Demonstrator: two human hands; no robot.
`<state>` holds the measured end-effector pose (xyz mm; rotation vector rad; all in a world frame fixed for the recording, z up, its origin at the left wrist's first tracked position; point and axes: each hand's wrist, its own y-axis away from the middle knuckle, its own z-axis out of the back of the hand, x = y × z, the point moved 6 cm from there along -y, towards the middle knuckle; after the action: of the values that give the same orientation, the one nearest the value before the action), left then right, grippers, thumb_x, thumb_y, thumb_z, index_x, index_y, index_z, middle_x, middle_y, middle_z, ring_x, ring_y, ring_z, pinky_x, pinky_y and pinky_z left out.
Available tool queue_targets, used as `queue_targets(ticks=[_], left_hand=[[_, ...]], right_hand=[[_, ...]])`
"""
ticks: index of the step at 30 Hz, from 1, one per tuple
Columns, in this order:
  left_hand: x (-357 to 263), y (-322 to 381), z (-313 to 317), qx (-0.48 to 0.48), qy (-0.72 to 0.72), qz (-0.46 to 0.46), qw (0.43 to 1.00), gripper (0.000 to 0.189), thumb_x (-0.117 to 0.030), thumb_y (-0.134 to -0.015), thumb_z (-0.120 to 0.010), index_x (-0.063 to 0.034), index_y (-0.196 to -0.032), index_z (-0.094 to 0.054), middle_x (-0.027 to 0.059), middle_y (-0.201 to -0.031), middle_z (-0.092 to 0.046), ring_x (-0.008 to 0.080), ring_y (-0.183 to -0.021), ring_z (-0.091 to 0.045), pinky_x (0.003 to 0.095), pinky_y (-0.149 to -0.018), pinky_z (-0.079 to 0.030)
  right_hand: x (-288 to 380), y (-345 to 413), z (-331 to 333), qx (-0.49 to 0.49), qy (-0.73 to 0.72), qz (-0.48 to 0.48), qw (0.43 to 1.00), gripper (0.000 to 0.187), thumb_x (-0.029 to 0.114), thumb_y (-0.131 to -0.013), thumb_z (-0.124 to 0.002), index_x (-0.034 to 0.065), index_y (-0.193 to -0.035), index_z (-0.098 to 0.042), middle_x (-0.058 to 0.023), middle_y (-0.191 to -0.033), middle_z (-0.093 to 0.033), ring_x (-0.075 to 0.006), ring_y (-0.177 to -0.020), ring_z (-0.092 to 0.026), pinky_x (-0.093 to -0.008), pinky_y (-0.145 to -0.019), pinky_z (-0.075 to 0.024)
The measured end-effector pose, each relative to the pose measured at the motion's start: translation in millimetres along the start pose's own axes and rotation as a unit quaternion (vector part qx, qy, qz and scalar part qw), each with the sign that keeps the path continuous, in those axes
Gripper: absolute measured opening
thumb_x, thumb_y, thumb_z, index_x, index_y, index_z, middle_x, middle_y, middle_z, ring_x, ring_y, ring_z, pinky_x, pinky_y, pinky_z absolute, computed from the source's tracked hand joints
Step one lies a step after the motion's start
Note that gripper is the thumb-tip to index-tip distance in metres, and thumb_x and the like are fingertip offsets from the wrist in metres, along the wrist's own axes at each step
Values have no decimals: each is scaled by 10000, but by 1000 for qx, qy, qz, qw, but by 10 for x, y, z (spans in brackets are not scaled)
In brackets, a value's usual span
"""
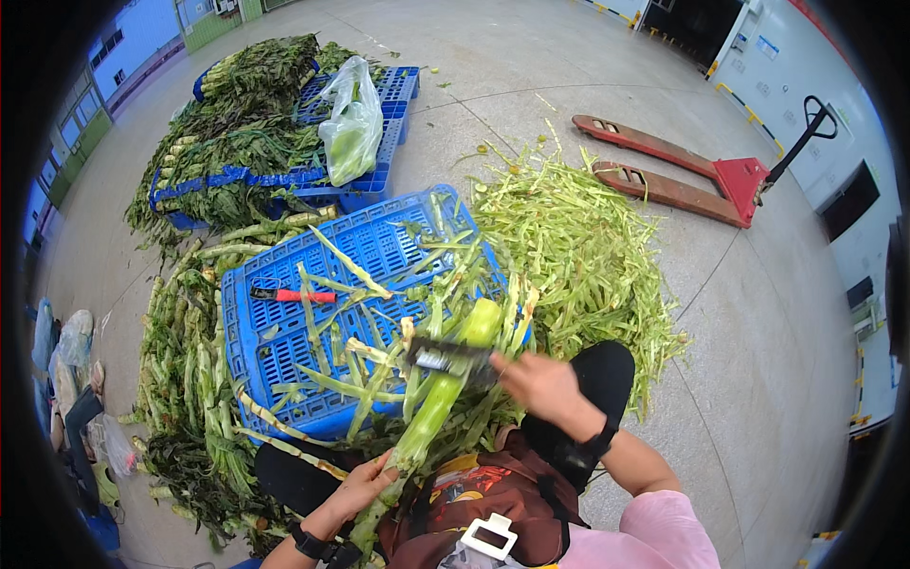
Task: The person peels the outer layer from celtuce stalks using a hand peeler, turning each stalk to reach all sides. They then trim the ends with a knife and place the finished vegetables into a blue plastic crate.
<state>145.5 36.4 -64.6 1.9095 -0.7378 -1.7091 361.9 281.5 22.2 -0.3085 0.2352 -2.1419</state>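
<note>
My left hand point(365, 485) grips the lower part of a thick green celtuce stem point(435, 407), which slants up and away from my lap. Its upper end is pale and peeled, and lies over the upturned blue plastic crate point(245, 323). In my right hand point(544, 387) is a wide black peeler point(449, 358), blurred, its head lying across the stem. A second peeler with a red handle point(306, 296) rests on the crate. Long strips of peel point(355, 267) are scattered over the crate's slatted face.
A large heap of peelings point(576, 256) covers the floor at right, beside a red pallet jack point(739, 188). Unpeeled leafy stems point(188, 363) lie piled at left. Strapped bundles point(234, 142) and a plastic bag point(353, 135) sit on blue pallets point(399, 89) behind.
</note>
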Motion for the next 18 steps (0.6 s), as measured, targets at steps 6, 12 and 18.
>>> queue_targets(ticks=[6,12,18], left_hand=[[-286,85,-103,-45,7,-46,998,577,-264,-971,-596,-12,-1457,-415,38,-1245,-604,85,-1063,-524,266,-934,-430],[-302,165,-39,-77,-136,29,987,576,-347,-882,-667,13,-1316,-545,144,-1143,-641,185,-988,-606,316,-875,-470],[-635,421,-167,-267,-411,-68,869,566,-355,-815,-722,32,-1205,-585,167,-1029,-580,359,-888,-607,419,-769,-497]], right_hand=[[-921,120,-56,-52,45,-248,966,383,317,-864,-677,215,-1232,-640,-84,-781,-621,-295,-607,-633,-404,-519,-514],[127,3,35,-4,-2,10,1000,414,271,-832,-697,194,-1233,-625,-65,-703,-533,-245,-554,-592,-362,-475,-491],[-1427,236,-174,-18,-176,-413,893,355,324,-914,-616,64,-1153,-649,-113,-814,-697,-264,-653,-675,-390,-599,-528]])
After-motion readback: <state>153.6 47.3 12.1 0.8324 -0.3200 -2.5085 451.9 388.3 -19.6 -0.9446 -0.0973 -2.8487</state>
